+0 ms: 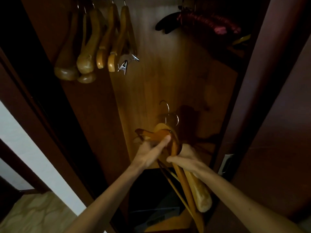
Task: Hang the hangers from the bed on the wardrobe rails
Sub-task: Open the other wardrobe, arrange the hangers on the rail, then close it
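Inside the wardrobe [168, 81], five wooden hangers [94, 47] hang at upper left and two dark padded hangers [198, 22] at upper right. The right hand [183, 158] grips a bundle of hangers [188, 185]; two hooks show. The left hand [151, 152] pinches one hanger's top [156, 134].

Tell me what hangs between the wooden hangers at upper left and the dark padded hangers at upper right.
Nothing: the head view shows only bare wardrobe back panel between the wooden hangers and the dark padded hangers.
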Demonstrator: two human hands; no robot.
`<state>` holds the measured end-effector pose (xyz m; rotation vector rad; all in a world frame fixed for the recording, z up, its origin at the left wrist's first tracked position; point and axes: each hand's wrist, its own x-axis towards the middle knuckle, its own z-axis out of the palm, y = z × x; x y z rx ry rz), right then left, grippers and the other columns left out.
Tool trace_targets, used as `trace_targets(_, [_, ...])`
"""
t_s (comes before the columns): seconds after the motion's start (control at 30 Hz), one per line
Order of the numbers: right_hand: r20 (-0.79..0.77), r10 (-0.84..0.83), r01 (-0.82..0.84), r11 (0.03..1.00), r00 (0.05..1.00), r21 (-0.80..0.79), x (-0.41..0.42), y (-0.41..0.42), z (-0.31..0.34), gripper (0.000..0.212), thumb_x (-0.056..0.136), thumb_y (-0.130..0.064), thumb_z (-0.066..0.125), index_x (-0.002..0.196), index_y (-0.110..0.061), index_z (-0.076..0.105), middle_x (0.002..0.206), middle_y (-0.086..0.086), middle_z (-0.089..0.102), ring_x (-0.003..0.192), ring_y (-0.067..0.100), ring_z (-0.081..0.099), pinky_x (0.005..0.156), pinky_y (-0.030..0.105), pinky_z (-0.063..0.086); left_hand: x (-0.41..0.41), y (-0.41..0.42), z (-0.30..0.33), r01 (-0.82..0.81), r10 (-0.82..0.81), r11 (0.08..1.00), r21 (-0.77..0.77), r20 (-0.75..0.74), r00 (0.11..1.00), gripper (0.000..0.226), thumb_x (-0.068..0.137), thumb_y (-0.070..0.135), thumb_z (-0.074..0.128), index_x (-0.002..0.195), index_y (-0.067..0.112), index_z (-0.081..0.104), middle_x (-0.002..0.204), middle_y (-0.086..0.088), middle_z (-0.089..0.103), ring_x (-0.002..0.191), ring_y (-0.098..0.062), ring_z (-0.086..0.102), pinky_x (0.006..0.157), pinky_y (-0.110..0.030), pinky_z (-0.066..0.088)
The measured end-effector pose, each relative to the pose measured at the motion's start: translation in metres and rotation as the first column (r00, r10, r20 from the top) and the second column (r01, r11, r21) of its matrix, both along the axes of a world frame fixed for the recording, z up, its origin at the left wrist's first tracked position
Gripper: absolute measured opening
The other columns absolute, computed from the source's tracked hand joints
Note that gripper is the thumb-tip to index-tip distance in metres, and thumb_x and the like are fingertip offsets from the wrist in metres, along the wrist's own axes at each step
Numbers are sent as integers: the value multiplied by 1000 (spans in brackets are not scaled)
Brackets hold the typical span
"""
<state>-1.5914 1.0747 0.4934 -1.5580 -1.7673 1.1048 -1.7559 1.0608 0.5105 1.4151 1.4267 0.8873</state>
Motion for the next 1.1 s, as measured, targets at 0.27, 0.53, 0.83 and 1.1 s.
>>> trace_targets(0.27, [-90, -20, 15, 998, 996, -64, -1, -4, 4, 95, 58, -43, 80, 142, -19, 42, 123, 1, 62, 112, 16, 61, 91, 37, 55, 2, 7, -4, 75, -74, 997, -25, 44, 996, 33, 77, 44, 84, 101, 21, 78, 102, 8, 77, 100, -4, 70, 85, -23, 55])
trace_targets(0.53, [-297, 28, -15, 999, 954, 47, 18, -3, 58, 27, 86, -29, 75, 108, -23, 60, 79, -5, 64, 72, 12, 62, 69, 33, 52, -6, 25, 56, 7, -7, 1000, 3, 194, 981, 24, 83, 47, 77, 89, 24, 72, 76, 12, 70, 78, -6, 61, 83, -32, 44])
trace_targets(0.83, [-345, 2, 62, 983, 938, 176, 23, 15, 154, 27, 91, -19, 64, 118, -20, 62, 100, 2, 72, 94, 20, 70, 81, 39, 58, 5, 63, 157, -87, 48, 990, 115, 303, 952, 27, 83, 41, 78, 74, 20, 66, 72, -1, 61, 58, -10, 51, 57, -22, 40])
trace_targets(1.1, [-400, -3, 126, 950, 917, 284, 14, 49, 233, 26, 77, -17, 64, 102, -10, 65, 72, 1, 66, 69, 17, 65, 60, 29, 47, 11, 93, 242, -110, 28, 954, 277, 286, 958, 43, 92, 44, 65, 115, 9, 73, 79, -3, 63, 62, -11, 61, 53, -20, 48])
